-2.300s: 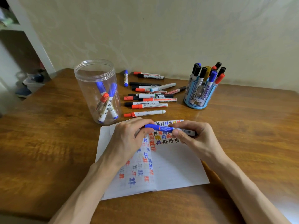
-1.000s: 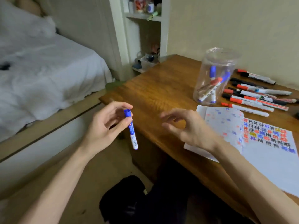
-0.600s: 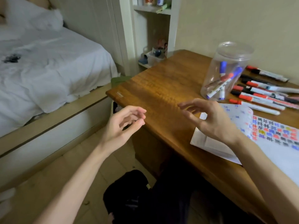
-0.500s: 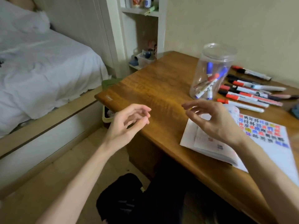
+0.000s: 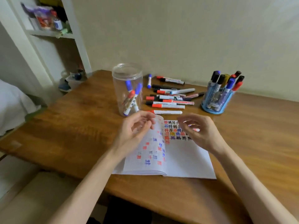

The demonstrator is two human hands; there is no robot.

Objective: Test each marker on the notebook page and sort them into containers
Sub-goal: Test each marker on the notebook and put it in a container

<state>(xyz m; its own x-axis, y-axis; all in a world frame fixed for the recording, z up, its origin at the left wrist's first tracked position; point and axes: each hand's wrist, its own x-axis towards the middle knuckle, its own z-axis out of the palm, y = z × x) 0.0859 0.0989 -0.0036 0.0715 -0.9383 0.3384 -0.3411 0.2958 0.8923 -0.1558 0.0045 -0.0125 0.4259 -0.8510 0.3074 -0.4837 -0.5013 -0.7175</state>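
An open notebook (image 5: 186, 159) lies on the wooden desk (image 5: 72, 130), its pages covered with red, blue and black test marks. My left hand (image 5: 134, 133) hovers over the left page with loosely curled fingers and holds nothing. Over the right page, my right hand (image 5: 199, 131) is blurred, fingers relaxed, also empty. A clear plastic jar (image 5: 127, 88) behind the notebook holds a few blue and red markers. Several loose markers (image 5: 168, 99) lie to its right. A blue pen holder (image 5: 216, 101) at the right stands full of markers.
A white shelf unit (image 5: 53, 34) with small items stands left of the desk by the wall. A white bed (image 5: 11, 105) shows at the left edge. The floor lies below the desk's left corner.
My left hand held a blue marker out beside the desk, then let it go. Both hands have come back over the notebook, and my view has turned back to the desk.
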